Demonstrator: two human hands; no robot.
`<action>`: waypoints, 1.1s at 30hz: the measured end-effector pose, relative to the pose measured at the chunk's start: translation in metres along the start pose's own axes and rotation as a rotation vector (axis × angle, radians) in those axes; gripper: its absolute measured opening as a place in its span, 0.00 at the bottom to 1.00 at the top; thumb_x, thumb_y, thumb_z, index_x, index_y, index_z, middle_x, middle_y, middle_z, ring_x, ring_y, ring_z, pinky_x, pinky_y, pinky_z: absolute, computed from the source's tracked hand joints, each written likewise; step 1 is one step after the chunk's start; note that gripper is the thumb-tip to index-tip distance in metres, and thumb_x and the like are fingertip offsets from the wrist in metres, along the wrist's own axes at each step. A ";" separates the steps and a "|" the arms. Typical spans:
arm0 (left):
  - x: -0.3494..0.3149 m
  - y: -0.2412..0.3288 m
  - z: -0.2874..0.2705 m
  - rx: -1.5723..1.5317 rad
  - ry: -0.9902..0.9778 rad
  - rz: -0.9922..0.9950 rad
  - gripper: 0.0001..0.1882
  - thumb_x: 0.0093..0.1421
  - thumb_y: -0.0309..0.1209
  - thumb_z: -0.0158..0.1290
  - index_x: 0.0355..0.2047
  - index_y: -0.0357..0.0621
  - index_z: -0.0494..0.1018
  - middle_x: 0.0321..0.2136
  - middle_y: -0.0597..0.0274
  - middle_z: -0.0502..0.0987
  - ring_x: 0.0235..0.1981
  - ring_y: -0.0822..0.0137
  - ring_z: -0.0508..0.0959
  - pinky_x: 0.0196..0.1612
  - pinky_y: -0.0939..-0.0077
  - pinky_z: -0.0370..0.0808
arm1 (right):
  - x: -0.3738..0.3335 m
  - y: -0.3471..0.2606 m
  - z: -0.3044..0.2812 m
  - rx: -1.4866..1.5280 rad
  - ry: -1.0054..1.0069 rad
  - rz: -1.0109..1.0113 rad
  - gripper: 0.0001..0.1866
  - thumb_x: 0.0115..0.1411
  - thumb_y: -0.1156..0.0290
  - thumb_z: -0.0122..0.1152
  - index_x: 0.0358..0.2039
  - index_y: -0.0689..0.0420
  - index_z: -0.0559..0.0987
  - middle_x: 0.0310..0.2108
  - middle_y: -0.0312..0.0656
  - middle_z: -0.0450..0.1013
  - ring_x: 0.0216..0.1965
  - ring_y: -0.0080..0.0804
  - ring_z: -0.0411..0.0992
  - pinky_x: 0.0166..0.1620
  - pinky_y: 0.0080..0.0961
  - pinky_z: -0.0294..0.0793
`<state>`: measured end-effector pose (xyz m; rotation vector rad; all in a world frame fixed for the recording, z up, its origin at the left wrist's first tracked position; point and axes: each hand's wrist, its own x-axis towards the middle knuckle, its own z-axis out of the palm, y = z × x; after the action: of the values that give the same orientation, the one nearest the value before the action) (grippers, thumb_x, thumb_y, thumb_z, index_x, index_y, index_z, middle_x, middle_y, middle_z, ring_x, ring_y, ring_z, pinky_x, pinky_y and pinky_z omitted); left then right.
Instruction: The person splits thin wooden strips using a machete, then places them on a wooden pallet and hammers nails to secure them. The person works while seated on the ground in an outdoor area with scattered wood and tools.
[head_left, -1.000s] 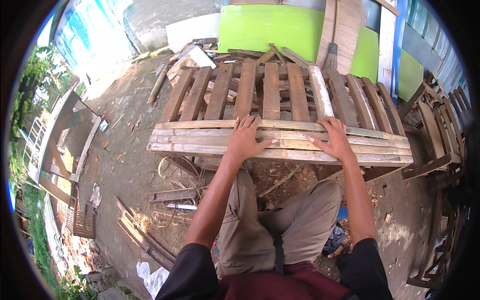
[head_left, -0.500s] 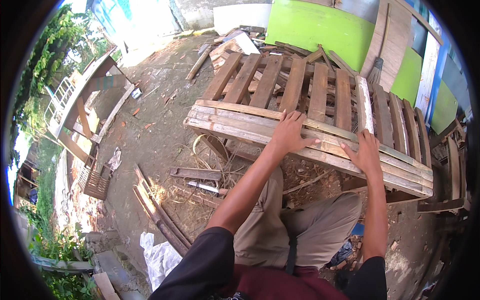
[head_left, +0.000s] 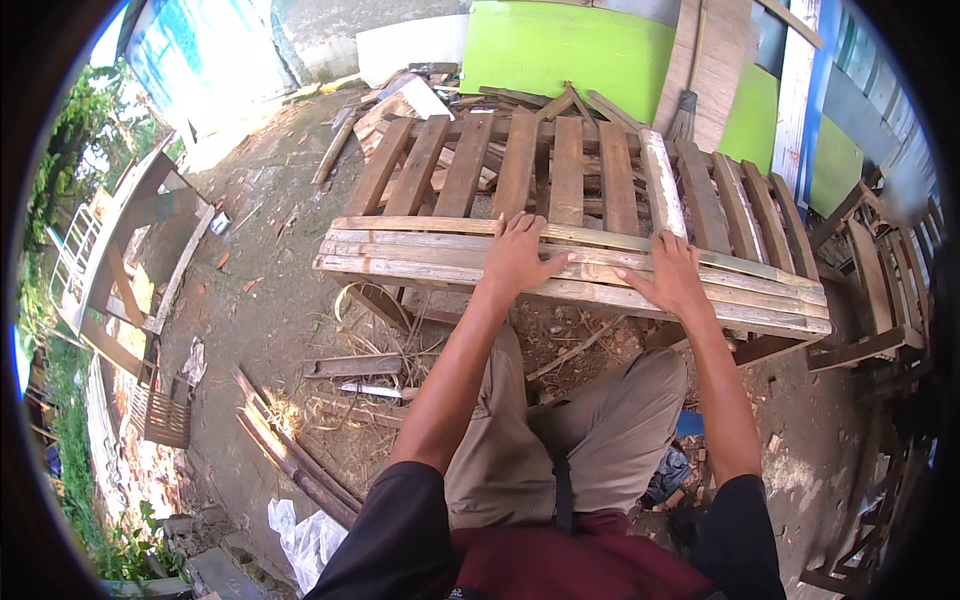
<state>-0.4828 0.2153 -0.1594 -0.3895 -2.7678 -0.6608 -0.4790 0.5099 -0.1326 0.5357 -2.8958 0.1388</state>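
Note:
Several long, pale wooden strips lie side by side along the near edge of a slatted wooden bench. Across their middle rests my left hand, fingers reaching over the far strip and thumb stretched to the right. My right hand lies on the same strips a short way to the right, fingers spread and thumb pointing left. Both hands press from above, palms down, with a small gap between the thumbs. Brown slats run away from me behind the strips, one of them whitish.
On the ground to the left lie a knife, a short wooden channel, long wood poles and a white plastic sheet. Scrap wood is heaped behind the bench. Slatted wooden frames stand at the right.
The view has turned, so the bench and my hands sit further left and more level in the picture. My hands keep about the same place on the strips.

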 end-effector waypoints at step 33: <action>-0.005 0.006 0.002 0.072 0.017 -0.025 0.42 0.63 0.58 0.54 0.64 0.34 0.67 0.64 0.41 0.68 0.70 0.46 0.62 0.73 0.49 0.52 | -0.009 -0.029 0.021 0.211 0.035 0.093 0.51 0.68 0.29 0.39 0.69 0.66 0.62 0.70 0.62 0.56 0.74 0.56 0.49 0.75 0.49 0.44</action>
<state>-0.4765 0.2202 -0.1605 -0.3330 -2.7756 -0.5664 -0.4642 0.4836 -0.1535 0.4263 -2.8892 0.4667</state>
